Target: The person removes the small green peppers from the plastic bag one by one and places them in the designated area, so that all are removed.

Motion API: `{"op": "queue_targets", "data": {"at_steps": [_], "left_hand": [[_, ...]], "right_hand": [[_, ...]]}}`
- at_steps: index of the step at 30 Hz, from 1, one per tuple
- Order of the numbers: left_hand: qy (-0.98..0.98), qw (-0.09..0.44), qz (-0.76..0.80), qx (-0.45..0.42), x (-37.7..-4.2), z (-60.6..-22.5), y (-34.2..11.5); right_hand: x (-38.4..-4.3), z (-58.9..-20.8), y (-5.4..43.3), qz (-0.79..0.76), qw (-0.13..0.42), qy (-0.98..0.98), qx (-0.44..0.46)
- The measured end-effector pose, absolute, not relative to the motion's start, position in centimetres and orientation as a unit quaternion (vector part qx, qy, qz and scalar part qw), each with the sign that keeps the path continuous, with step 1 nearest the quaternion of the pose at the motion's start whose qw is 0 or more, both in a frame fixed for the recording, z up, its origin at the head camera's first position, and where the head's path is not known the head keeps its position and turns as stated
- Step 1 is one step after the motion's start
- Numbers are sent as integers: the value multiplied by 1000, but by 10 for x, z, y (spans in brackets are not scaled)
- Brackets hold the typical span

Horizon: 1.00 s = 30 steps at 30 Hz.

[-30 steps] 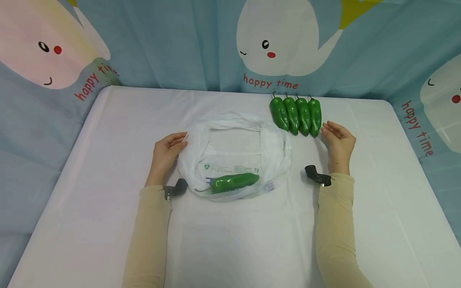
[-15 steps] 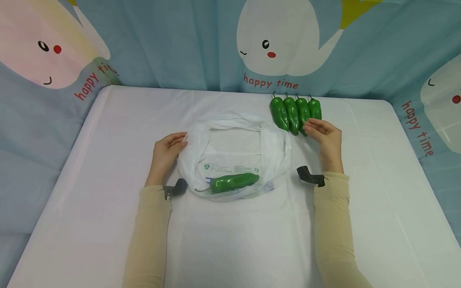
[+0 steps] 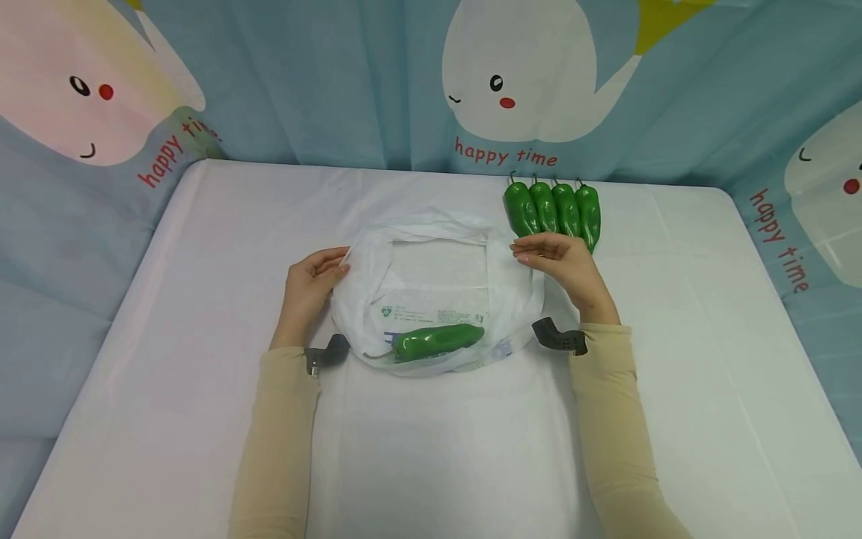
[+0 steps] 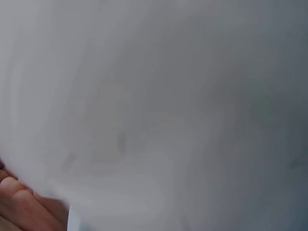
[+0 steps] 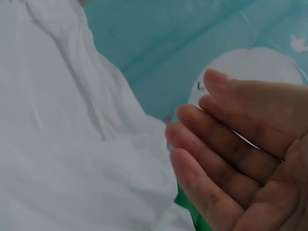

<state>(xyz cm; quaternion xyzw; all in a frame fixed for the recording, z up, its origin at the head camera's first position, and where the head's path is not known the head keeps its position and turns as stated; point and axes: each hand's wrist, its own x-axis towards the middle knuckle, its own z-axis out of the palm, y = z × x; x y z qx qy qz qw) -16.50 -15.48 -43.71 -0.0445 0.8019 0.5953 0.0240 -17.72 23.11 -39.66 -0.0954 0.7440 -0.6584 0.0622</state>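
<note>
A white plastic bag [image 3: 515, 299] lies with its mouth open upward, and one green pepper [image 3: 438, 342] rests inside near its front side. My left hand [image 3: 310, 288] pinches the bag's left rim between thumb and fingers. In the left wrist view the blurred bag [image 4: 144, 106] hides most of that hand [image 4: 29, 207]. My right hand [image 3: 566, 269] is at the bag's right rim, fingers loosely extended and nothing gripped. The right wrist view has its fingertips beside the bag [image 5: 72, 144]; whether they touch it I cannot tell.
Several green peppers [image 3: 567, 206] lie in a row behind my right hand, stems toward the back edge, their lower ends partly covered by it. A white cloth covers the table [image 3: 431, 457]. A blue curtain [image 3: 350, 82] with whale prints hangs behind.
My right hand has moved left from beside the row of peppers, past their front ends, to the bag's right rim. The left hand, the bag and the peppers stay in place.
</note>
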Motion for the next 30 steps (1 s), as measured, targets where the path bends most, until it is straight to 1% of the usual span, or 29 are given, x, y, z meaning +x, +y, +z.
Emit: {"op": "queue_targets", "data": {"at_steps": [5,10,21,30], "left_hand": [[801,24,596,-44,-165,-437,-155],[798,22,601,-40,-165,-437,-155],[801,19,598,-40,-165,-436,-155],[802,20,596,-37,-164,-436,-155]], "right_hand": [[-174,-391,218,-624,121,759,-140],[-171,-388,206,-611,168,756,-163],[-171,-394,188,-603,237,732,-209],[-170,-398,181,-588,274,725,-233]]}}
